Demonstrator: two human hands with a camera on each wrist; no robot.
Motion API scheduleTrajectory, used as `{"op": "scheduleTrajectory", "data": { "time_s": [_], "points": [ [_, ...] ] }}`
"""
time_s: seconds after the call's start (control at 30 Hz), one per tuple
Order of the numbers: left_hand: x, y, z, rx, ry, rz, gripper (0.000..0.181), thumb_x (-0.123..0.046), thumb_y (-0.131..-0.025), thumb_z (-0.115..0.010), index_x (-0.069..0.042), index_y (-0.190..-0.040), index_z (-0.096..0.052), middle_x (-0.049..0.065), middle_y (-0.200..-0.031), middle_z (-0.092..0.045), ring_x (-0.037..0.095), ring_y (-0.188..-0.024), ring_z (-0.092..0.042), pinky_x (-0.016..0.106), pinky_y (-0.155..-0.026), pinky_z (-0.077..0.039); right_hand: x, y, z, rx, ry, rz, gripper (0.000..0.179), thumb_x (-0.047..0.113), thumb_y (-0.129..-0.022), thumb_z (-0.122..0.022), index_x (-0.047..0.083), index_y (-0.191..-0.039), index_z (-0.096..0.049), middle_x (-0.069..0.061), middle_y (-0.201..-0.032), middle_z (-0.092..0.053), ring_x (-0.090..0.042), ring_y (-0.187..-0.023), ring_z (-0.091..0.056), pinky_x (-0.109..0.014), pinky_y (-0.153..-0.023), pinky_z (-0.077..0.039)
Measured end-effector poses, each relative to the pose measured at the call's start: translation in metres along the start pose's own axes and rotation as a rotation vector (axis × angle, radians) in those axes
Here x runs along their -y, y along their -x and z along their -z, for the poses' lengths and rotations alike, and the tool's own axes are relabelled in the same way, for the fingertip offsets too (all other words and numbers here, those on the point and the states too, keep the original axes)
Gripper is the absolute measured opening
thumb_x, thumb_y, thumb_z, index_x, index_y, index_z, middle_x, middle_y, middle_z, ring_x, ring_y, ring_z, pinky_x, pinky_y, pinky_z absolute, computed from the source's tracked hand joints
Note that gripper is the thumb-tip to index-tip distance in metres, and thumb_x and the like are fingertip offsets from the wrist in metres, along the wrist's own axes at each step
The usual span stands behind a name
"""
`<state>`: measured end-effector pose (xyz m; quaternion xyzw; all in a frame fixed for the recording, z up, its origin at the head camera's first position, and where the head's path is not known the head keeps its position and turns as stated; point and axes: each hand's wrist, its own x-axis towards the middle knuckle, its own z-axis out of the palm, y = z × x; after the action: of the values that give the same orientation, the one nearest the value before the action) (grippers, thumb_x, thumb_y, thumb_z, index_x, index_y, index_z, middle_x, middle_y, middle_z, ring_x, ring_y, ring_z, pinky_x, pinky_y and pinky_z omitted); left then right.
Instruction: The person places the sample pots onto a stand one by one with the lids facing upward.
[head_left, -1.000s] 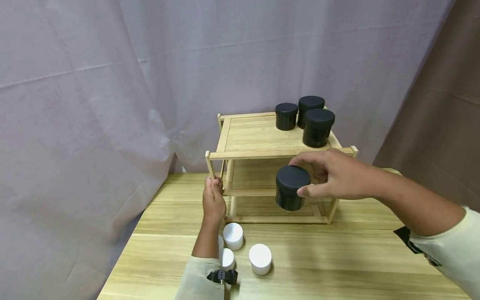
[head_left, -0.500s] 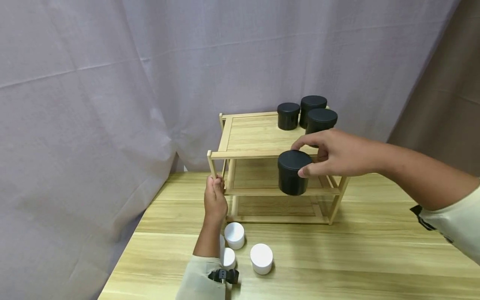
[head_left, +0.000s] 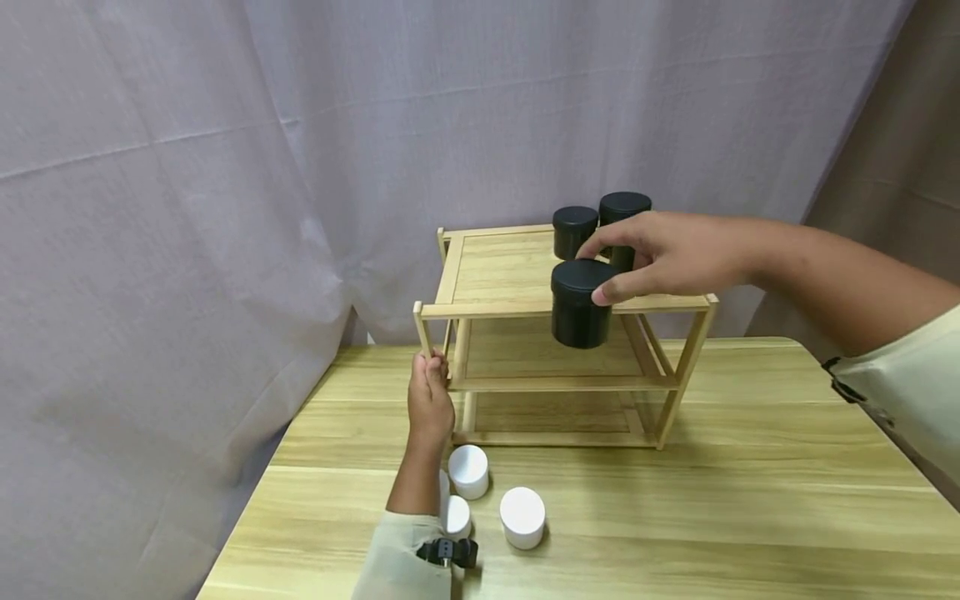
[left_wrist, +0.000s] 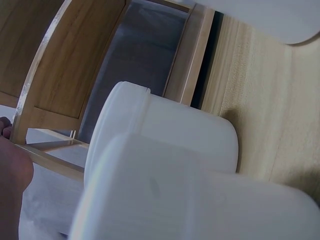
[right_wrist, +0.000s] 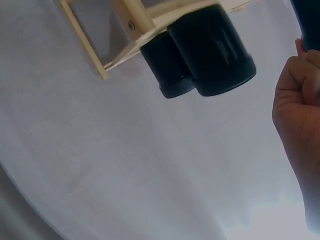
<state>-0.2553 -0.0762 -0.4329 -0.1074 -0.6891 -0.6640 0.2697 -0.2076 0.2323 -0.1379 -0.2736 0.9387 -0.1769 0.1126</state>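
My right hand [head_left: 660, 254] pinches a black lidded jar [head_left: 581, 308] between thumb and fingers, holding it upright in front of the top shelf's front rail. With my left hand [head_left: 430, 400] I grip the front left post of a three-tier wooden rack [head_left: 566, 385]. On the top shelf, towards the right, stand a smaller black jar [head_left: 574, 233] and a larger black jar [head_left: 624, 202]. The right hand hides another jar there. In the right wrist view, two black jars [right_wrist: 212, 50] show on the rack, and the hand grips its jar at the right edge.
White lidded jars [head_left: 522, 518] stand on the wooden table [head_left: 675, 525] before the rack, some partly behind the left forearm. The left wrist view shows white jars [left_wrist: 185, 130] close up. A grey curtain [head_left: 480, 125] hangs behind the rack.
My right hand has raised the black jar from in front of the middle shelf to the height of the top shelf's front rail. The left hand stays on the post.
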Motion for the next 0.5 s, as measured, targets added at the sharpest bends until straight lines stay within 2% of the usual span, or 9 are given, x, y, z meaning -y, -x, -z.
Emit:
{"op": "scheduleTrajectory", "data": {
  "time_s": [0.17, 0.33, 0.4, 0.47, 0.5],
  "points": [
    [-0.001, 0.0, 0.0, 0.003, -0.002, 0.018, 0.034, -0.019, -0.118, -0.035, 0.012, -0.119, -0.051, 0.005, -0.087, -0.044, 0.013, -0.077, -0.039, 0.02, -0.069, -0.035, -0.001, -0.011, 0.009, 0.012, 0.003, -0.019, 0.066, 0.041, -0.107, -0.071, 0.012, -0.161, -0.047, 0.0, -0.073, -0.052, -0.017, -0.062, -0.05, -0.032, -0.057, -0.044],
    [-0.001, 0.0, 0.001, 0.018, -0.002, 0.006, 0.034, -0.019, -0.118, -0.034, 0.01, -0.118, -0.05, 0.002, -0.086, -0.041, 0.01, -0.076, -0.038, 0.021, -0.069, -0.035, -0.002, -0.02, 0.018, 0.04, -0.038, -0.053, 0.072, 0.041, -0.112, -0.064, 0.006, -0.168, -0.035, 0.003, -0.067, -0.044, -0.013, -0.054, -0.042, -0.031, -0.056, -0.042],
    [-0.001, -0.001, 0.001, 0.019, -0.002, -0.001, 0.034, -0.02, -0.118, -0.033, 0.01, -0.118, -0.051, 0.002, -0.086, -0.041, 0.009, -0.076, -0.038, 0.021, -0.069, -0.035, -0.001, -0.023, 0.022, 0.047, -0.051, -0.082, 0.075, 0.042, -0.112, -0.063, 0.006, -0.169, -0.031, 0.001, -0.067, -0.047, -0.012, -0.052, -0.04, -0.03, -0.053, -0.042],
    [-0.001, -0.001, 0.001, 0.015, -0.001, -0.004, 0.034, -0.02, -0.118, -0.034, 0.009, -0.117, -0.051, 0.002, -0.086, -0.041, 0.009, -0.076, -0.038, 0.02, -0.069, -0.036, -0.001, -0.026, 0.027, 0.047, -0.035, -0.105, 0.077, 0.043, -0.112, -0.063, 0.006, -0.17, -0.029, -0.004, -0.074, -0.057, -0.014, -0.053, -0.043, -0.031, -0.054, -0.044],
    [-0.001, -0.001, 0.001, 0.014, -0.002, -0.005, 0.034, -0.02, -0.118, -0.034, 0.009, -0.117, -0.051, 0.002, -0.086, -0.041, 0.009, -0.076, -0.038, 0.02, -0.069, -0.036, -0.001, -0.027, 0.029, 0.05, -0.026, -0.115, 0.079, 0.044, -0.112, -0.062, 0.006, -0.171, -0.027, -0.009, -0.083, -0.063, -0.016, -0.057, -0.047, -0.032, -0.057, -0.047]
  ]
}}
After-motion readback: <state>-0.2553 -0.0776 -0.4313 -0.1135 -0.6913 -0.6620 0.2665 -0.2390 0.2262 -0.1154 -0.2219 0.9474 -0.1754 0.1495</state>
